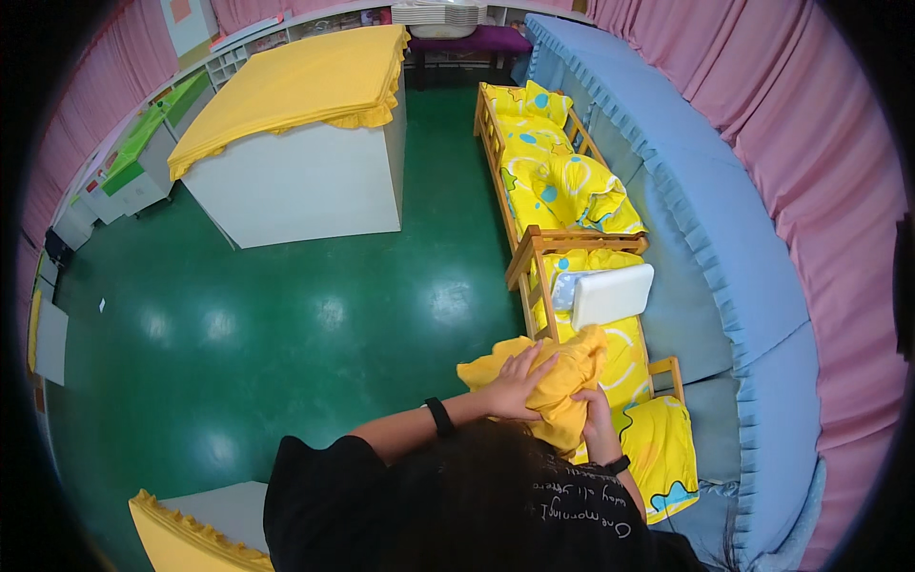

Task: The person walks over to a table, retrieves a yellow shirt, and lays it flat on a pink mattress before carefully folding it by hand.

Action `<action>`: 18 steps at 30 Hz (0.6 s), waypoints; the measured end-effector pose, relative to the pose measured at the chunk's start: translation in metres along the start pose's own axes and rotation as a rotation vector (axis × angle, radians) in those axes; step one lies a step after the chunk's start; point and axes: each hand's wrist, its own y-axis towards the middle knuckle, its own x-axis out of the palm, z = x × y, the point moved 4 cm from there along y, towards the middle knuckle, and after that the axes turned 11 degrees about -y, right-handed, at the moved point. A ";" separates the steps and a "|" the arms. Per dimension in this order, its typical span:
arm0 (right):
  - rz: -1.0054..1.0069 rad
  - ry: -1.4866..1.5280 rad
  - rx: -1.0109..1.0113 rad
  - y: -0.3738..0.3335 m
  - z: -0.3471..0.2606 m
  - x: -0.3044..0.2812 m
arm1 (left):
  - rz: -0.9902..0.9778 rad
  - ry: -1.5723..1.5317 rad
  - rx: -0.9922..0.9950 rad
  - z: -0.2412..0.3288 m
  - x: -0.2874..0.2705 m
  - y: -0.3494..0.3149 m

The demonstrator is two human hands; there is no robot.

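Observation:
A bunched yellow cloth [564, 381] with a wavy edge is held up in front of me, over the near bed. My left hand [516, 389] grips it from the left, fingers lying across its folds. On the other side my right hand [598, 419] has its lower right part pinched; some of those fingers are hidden. Just beyond the cloth, a white pillow [615, 295] leans on the near wooden bed, partly over a pale blue patterned pillow [564, 288]. The bed's yellow patterned bedding [621, 355] shows beneath.
A second wooden bed [526, 157] with yellow bedding stands farther off, end to end. Blue padded seating [701, 124] runs along the right, before pink curtains [810, 162]. A white box-shaped unit [315, 181] with a yellow cover stands on the green floor [286, 334]. Another yellow-covered unit [172, 534] sits lower left.

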 end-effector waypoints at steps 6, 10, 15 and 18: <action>-0.160 -0.279 0.072 0.067 -0.002 0.108 | 0.041 0.022 -0.018 -0.044 -0.093 -0.014; -0.240 -0.338 0.126 0.092 0.014 0.117 | 0.096 -0.125 -0.060 -0.085 -0.108 -0.014; -0.356 -0.520 0.019 0.099 0.012 0.092 | -0.164 0.006 -0.013 -0.114 -0.103 0.000; -0.433 -0.538 -0.069 0.098 -0.012 0.092 | -0.088 -0.046 -0.001 -0.129 -0.107 0.005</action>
